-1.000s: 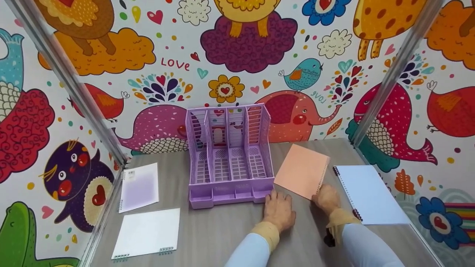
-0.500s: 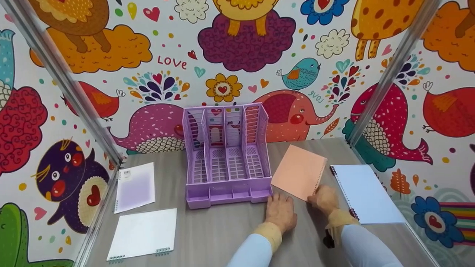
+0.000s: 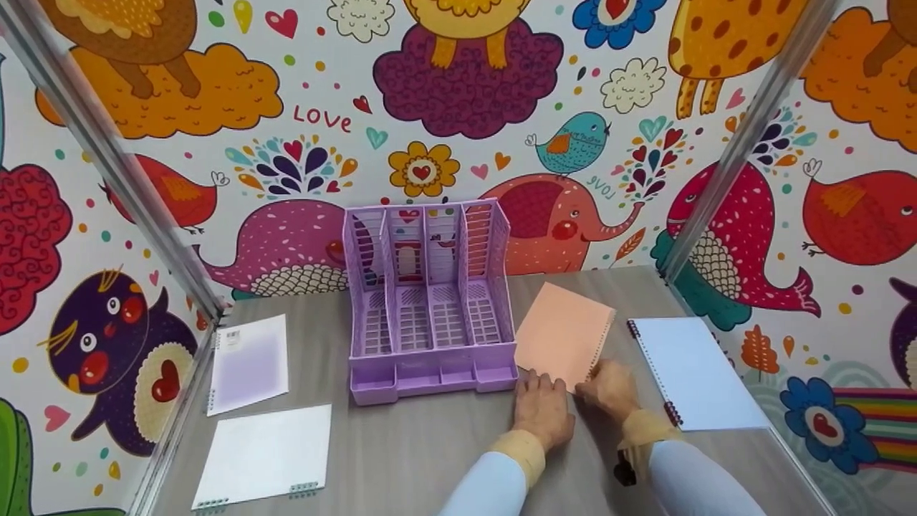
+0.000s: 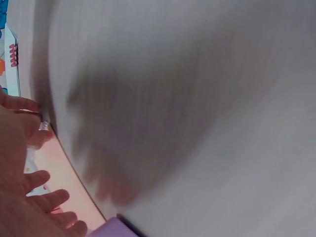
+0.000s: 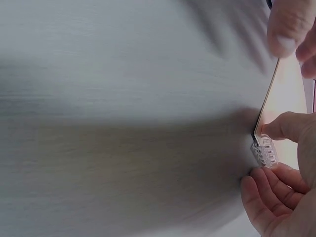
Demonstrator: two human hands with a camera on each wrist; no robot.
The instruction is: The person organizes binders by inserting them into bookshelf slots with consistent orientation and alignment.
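From above and behind the left hand [image 3: 543,412] and right hand [image 3: 609,390], the head camera looks forward and down, far enough back to include the patterned wall [image 3: 423,168] beyond them. Each wrist camera looks closely past its own hand, across the table [image 3: 401,444]. Both wrist views share the peach notebook [image 3: 562,333] by the hands.

The table [image 3: 412,448] bears a rack [image 3: 433,355] and four notebooks [image 3: 566,333], one perhaps tilted.

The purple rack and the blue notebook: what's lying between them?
The peach notebook, with the left hand and the right hand at its near end; the head view shows this.
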